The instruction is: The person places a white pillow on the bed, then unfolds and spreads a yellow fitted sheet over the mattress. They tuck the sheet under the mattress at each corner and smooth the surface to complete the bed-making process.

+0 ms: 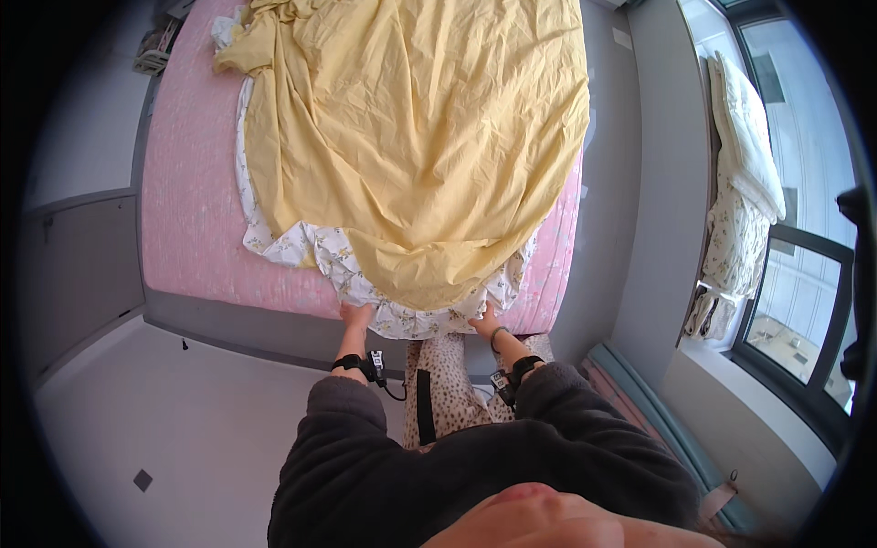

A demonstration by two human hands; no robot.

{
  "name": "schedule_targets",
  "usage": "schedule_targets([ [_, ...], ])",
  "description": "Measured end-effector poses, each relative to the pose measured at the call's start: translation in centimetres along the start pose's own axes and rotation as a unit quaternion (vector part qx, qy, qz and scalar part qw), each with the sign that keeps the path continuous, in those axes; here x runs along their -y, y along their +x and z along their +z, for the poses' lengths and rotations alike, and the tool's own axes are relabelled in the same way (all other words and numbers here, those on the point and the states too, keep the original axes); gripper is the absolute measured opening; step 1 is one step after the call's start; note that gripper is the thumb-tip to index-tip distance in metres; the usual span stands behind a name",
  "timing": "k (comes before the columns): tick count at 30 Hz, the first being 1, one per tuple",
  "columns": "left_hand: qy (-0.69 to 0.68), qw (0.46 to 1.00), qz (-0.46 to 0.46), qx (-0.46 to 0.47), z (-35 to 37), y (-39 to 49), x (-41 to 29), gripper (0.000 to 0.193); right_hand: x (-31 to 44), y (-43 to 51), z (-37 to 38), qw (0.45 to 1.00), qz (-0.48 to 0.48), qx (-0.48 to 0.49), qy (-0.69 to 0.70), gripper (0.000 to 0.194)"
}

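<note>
A yellow duvet cover (425,137) with a white floral ruffled edge (418,322) lies wrinkled over a bed with a pink fitted sheet (192,205). At the foot of the bed, my left hand (357,315) grips the ruffle at its left part. My right hand (486,322), with a bracelet at the wrist, holds the same ruffle farther right. Between my hands the edge hangs a little over the foot of the mattress. The cloth partly hides the fingers of both hands. At the upper left, one part of the cover is bunched up on the pink sheet.
Folded white bedding (747,137) and floral bedding (736,240) lie on the windowsill at the right, near a window frame (822,308). Rolled blue and pink mats (651,425) rest by the wall. A grey bed frame (240,322) borders the mattress. My legs stand against the bed's foot.
</note>
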State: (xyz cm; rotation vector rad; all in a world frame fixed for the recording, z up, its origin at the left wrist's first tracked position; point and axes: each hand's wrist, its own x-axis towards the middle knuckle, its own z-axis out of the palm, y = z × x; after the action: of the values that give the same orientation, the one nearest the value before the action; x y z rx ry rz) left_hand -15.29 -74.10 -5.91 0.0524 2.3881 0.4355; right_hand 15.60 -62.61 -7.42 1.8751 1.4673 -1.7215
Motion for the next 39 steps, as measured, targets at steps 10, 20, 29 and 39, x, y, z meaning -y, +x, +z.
schedule_targets([
  [10, -0.261, 0.945, -0.011, 0.199, 1.0, 4.5, 0.1, 0.07, 0.0, 0.9, 5.0, 0.901, 0.287, -0.227, 0.235, 0.123],
  [20, -0.232, 0.733, -0.213, 0.603, 0.2, -17.4, 1.7, 0.034, 1.5, -1.7, 1.0, 0.679, 0.15, 0.123, 0.708, 0.061],
  [29, -0.426, 0.673, -0.199, 0.571, 1.4, -19.1, -2.9, 0.048, 1.3, -16.2, -11.2, 0.765, -0.055, 0.085, 0.636, 0.043],
  [39, -0.42, 0.866, 0.031, 0.271, 7.2, -2.6, -20.6, 0.044, -4.4, -21.8, -13.7, 0.842, -0.138, -0.013, 0.521, 0.038],
])
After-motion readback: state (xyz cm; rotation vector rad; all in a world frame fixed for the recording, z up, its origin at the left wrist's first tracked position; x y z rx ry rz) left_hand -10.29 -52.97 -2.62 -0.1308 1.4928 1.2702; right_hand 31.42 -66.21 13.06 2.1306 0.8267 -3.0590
